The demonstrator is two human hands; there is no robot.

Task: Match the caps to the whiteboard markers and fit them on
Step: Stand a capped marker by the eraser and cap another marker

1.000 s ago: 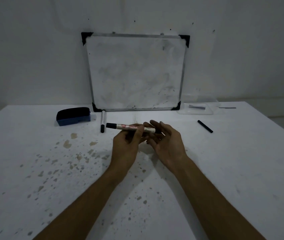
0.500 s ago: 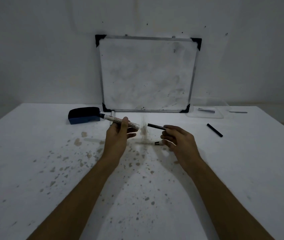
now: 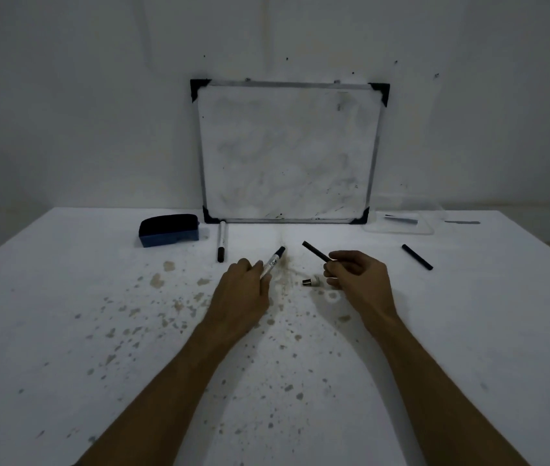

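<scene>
Markers [image 3: 274, 263] over stained white table [image 3: 65, 331], whiteboard [image 3: 287, 153] behind.

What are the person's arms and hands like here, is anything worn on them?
Both arms are bare from the bottom edge of the picture up to the fingers: no sleeves show. The left hand and the right hand carry no gloves, and no watch, ring or bracelet can be made out in this dim light. The forearms look slim and long through the wide-angle lens.

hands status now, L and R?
Left hand: closed on the white marker.
Right hand: closed on the black cap.
</scene>
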